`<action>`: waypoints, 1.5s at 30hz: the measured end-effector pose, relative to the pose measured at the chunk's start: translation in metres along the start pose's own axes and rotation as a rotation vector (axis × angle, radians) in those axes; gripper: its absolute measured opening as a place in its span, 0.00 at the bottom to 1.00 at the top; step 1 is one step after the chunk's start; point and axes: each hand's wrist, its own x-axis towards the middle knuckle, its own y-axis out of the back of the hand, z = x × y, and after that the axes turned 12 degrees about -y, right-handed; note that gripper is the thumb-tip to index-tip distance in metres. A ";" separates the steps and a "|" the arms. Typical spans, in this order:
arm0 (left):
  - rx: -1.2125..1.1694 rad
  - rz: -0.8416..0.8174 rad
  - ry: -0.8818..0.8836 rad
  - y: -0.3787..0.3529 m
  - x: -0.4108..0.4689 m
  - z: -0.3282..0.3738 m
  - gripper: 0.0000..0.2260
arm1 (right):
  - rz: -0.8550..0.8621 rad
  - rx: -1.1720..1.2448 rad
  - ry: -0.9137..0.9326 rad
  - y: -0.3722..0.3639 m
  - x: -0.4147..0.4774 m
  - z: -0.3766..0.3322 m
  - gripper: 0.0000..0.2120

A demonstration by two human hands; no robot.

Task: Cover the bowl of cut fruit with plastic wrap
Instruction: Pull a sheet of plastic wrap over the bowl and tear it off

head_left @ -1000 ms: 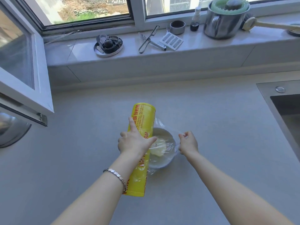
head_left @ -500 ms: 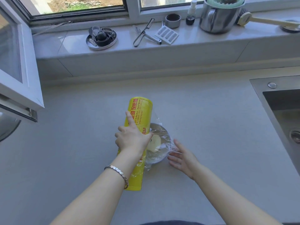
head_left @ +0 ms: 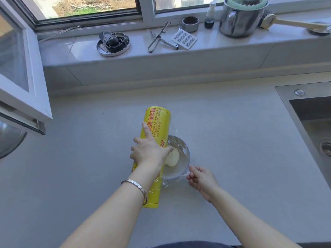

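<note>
A long yellow roll of plastic wrap (head_left: 155, 122) lies on the grey counter, just left of a small clear bowl (head_left: 184, 169) with pale cut fruit (head_left: 172, 158) in it. My left hand (head_left: 148, 151) grips the roll at its middle, index finger stretched along it. Clear film (head_left: 176, 140) runs from the roll over the top of the bowl. My right hand (head_left: 201, 178) is at the bowl's near right rim, fingers pressing the film against the side. The bowl's left part is hidden behind my left hand and the roll.
A steel sink (head_left: 311, 126) is set into the counter at the right. The sill behind holds a metal pot (head_left: 240, 20), a peeler (head_left: 159, 38), a grater plate (head_left: 184, 39), a small tin (head_left: 190, 24) and a round tray of cups (head_left: 112, 42). An open window sash (head_left: 21, 76) juts in at the left.
My right hand let go of the pulled film at the bowl's right, dropped to the counter, then came up to the near rim and pressed the film down. My left hand stayed on the roll.
</note>
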 end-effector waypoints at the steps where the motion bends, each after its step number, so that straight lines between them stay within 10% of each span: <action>1: 0.003 0.003 -0.003 0.000 0.000 0.000 0.53 | -0.006 -0.005 -0.008 0.001 0.000 0.000 0.13; 11: 0.029 0.014 -0.030 0.001 -0.002 0.003 0.52 | 0.205 -0.055 0.295 -0.002 0.003 0.010 0.03; 25: -0.022 -0.070 -0.024 0.007 -0.003 0.002 0.56 | 0.430 -0.627 0.455 -0.031 0.011 -0.019 0.19; 35: -0.784 -0.473 0.056 0.019 0.007 -0.062 0.27 | 0.489 -0.693 0.501 -0.032 0.016 -0.016 0.20; 45: -0.442 0.022 0.161 0.017 -0.010 -0.096 0.37 | 0.509 -0.762 0.495 -0.032 0.013 -0.017 0.19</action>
